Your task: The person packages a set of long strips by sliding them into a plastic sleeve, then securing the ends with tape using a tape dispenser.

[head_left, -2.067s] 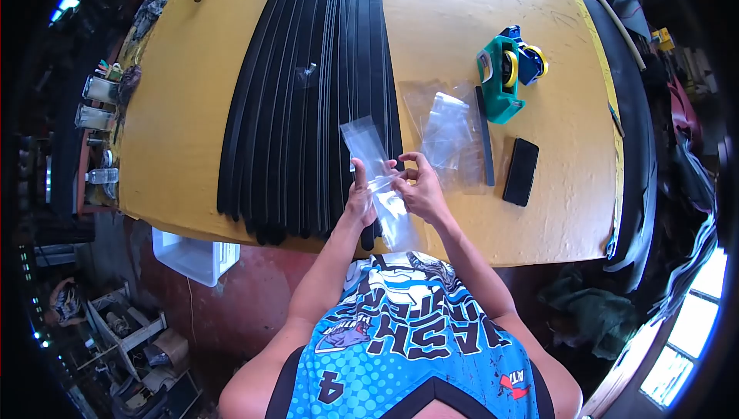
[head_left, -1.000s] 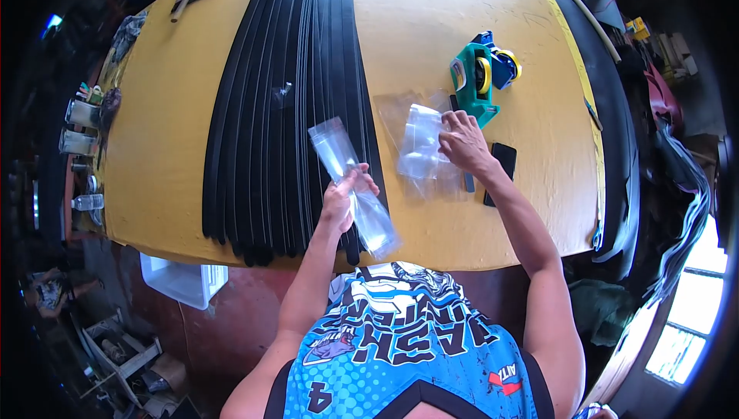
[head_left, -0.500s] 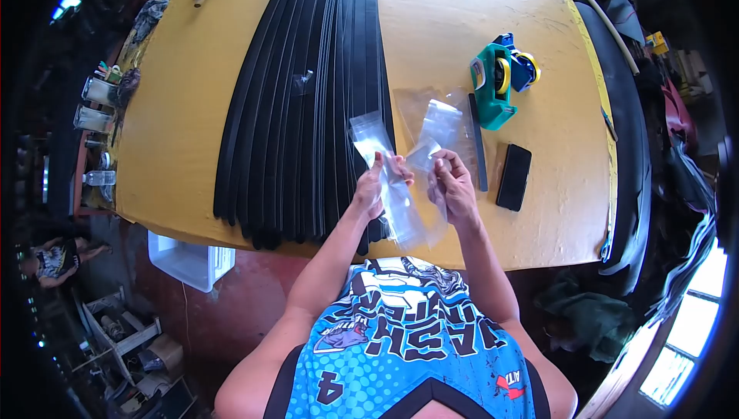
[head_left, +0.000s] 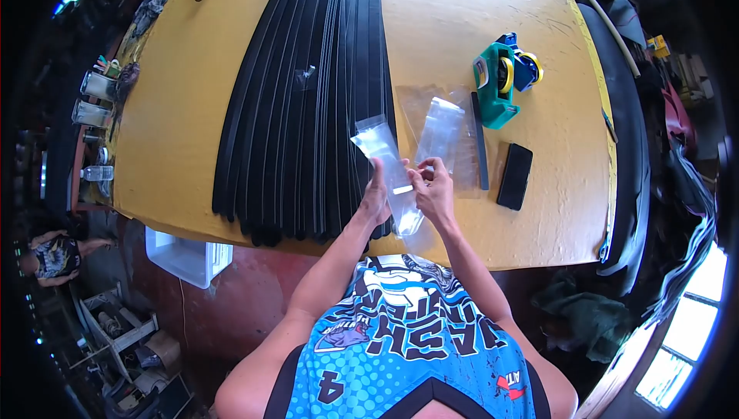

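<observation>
Near the table's front edge, my left hand point(head_left: 376, 193) grips clear plastic sleeves point(head_left: 375, 142), which reach above and below the fingers. My right hand point(head_left: 434, 193) is pinched at the right side of the same plastic, close to the left fingers; whether it holds a layer is too small to tell. More clear plastic point(head_left: 443, 128) lies on the yellow table just above the right hand. Left of my hands runs a long fan of black strips point(head_left: 300, 134), with a small clear scrap point(head_left: 305, 76) on top.
A green tape dispenser point(head_left: 496, 92) and a blue one point(head_left: 526, 69) stand right on the yellow table point(head_left: 554, 142). Nearby are a dark bar point(head_left: 479, 142) and a phone point(head_left: 515, 176). A white bin point(head_left: 188, 257) is below the front edge. Another person point(head_left: 58, 256) is at far left.
My right hand has moved left and slightly down, closer to my left hand. The plastic piece it raised on the right no longer stands up there. My left hand keeps its grip.
</observation>
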The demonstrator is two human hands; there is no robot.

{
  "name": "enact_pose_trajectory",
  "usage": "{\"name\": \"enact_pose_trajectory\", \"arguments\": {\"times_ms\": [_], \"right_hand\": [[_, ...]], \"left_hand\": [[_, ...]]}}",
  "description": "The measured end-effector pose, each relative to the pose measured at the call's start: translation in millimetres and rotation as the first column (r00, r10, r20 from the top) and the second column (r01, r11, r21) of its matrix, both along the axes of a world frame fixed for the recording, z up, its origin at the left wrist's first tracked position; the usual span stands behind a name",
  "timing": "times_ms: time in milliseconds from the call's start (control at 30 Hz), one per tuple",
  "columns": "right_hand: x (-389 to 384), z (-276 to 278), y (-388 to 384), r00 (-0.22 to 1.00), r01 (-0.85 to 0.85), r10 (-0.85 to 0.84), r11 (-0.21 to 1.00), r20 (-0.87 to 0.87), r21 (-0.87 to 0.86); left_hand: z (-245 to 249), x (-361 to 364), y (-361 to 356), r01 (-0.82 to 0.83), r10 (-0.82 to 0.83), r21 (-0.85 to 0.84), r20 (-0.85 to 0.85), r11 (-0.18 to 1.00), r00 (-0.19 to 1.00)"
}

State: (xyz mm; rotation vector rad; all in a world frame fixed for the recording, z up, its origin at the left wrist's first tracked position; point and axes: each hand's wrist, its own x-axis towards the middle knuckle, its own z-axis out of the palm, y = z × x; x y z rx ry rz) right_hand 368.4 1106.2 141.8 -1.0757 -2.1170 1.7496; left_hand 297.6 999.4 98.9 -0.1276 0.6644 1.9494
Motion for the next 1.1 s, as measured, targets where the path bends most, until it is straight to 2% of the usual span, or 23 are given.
{"name": "enact_pose_trajectory", "arguments": {"times_ms": [33,67,100,133,200,267,333,367,400,467,533,567,600,633,700,800,867,967,1067,1100], "right_hand": [[-0.5,-0.7,-0.4,0.998,-0.048,0.044,0.991,0.034,0.124],[-1.0,-0.8,-0.6,0.999,-0.045,0.041,0.991,0.036,0.124],[-2.0,-0.4,-0.8,0.997,-0.068,0.062,0.991,0.056,0.115],[-2.7,-0.2,-0.8,0.994,-0.090,0.082,0.991,0.074,0.104],[5.8,3.9,-0.2,0.993,-0.114,0.114,0.990,0.015,0.079],[20.2,24.4,1.6,0.987,-0.146,0.157,0.963,0.031,-0.228],[34.9,33.5,4.4,0.982,-0.161,0.182,0.947,0.050,-0.278],[40.9,36.9,5.0,0.973,-0.177,0.211,0.939,0.088,-0.294],[46.7,38.8,5.8,0.963,-0.192,0.240,0.931,0.123,-0.311],[58.4,31.0,10.7,0.950,-0.209,0.259,0.942,0.173,-0.263],[68.1,12.6,19.7,0.949,-0.154,0.183,0.980,0.258,-0.127],[71.6,-6.7,30.2,0.963,-0.106,0.063,0.982,0.261,0.155],[68.0,-20.3,43.5,0.970,-0.023,-0.044,0.963,0.239,0.269],[59.2,-30.1,58.0,0.968,0.060,-0.147,0.924,0.206,0.379],[33.3,-41.2,83.7,0.937,0.133,-0.266,0.871,0.227,0.473],[-10.9,-34.8,102.2,0.904,0.160,-0.337,0.837,0.262,0.522],[-35.9,-34.6,109.1,0.864,0.103,-0.337,0.846,0.375,0.524],[-60.1,-41.2,106.9,0.838,0.067,-0.370,0.799,0.400,0.598],[-70.3,-49.0,100.2,0.869,-0.021,-0.270,0.817,0.414,0.577],[-71.8,-52.0,95.7,0.891,-0.009,-0.282,0.771,0.355,0.636]], "left_hand": [[3.6,0.4,1.3,0.035,-0.049,-0.106,-0.127,0.994,0.991],[5.9,0.5,3.2,0.058,-0.110,-0.212,-0.245,0.976,0.963],[5.3,-1.4,4.0,0.062,-0.091,-0.180,-0.156,0.982,0.984],[5.1,-4.1,4.6,0.065,-0.094,-0.179,-0.157,0.982,0.983],[4.9,-10.0,6.3,-0.005,-0.004,-0.111,-0.079,0.994,0.997],[10.8,-16.1,5.2,-0.099,0.089,-0.088,-0.111,0.991,0.990],[18.7,-22.0,1.3,-0.153,0.144,-0.091,-0.096,0.984,0.985],[19.5,-25.4,-1.0,-0.153,0.134,-0.125,-0.153,0.980,0.979],[21.1,-27.6,-0.7,-0.160,0.147,-0.108,-0.120,0.981,0.982],[29.4,-33.4,-4.3,-0.182,0.168,-0.074,-0.168,0.981,0.971],[40.8,-38.5,-9.0,-0.185,0.168,-0.094,-0.164,0.978,0.972],[43.2,-43.1,-13.9,-0.141,0.112,-0.131,-0.209,0.981,0.972],[48.3,-45.0,-17.3,-0.121,0.060,-0.199,-0.287,0.973,0.956],[52.2,-45.4,-18.2,-0.109,0.043,-0.215,-0.290,0.971,0.956],[54.9,-45.2,-18.0,-0.095,0.023,-0.231,-0.297,0.968,0.954],[54.8,-39.6,-14.1,-0.028,-0.039,-0.220,-0.296,0.975,0.955],[52.5,-36.6,-11.3,-0.016,-0.060,-0.259,-0.283,0.966,0.957],[45.6,-34.1,-12.8,-0.014,-0.055,-0.253,-0.266,0.967,0.962],[41.1,-35.2,-16.1,-0.012,-0.044,-0.241,-0.226,0.970,0.973],[39.4,-35.9,-16.8,-0.021,-0.035,-0.243,-0.223,0.970,0.974]]}}
